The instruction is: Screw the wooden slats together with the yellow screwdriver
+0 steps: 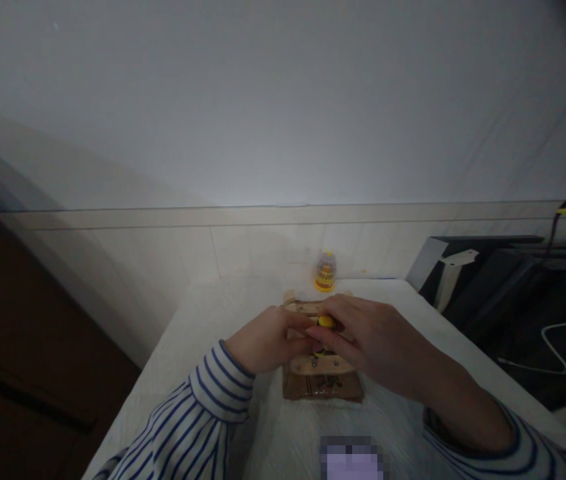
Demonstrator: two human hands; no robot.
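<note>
My right hand (370, 330) is closed around a small screwdriver (326, 322) with a yellow and black handle, held over the wooden piece. My left hand (275, 339) meets it from the other side, its thumb and fingers pinched at the same handle. Below both hands lies a light wooden piece (300, 366) with small metal screws in it; the hands cover much of its middle. Under its front edge shows a brown printed packet (323, 389). The screwdriver's tip is hidden.
A clear beehive-shaped case (325, 272) with a yellow base stands at the back of the white-covered table (223, 300), near the wall. A phone-like object (351, 463) lies at the front. Dark panels (503, 300) and a white cable (557, 327) are on the right.
</note>
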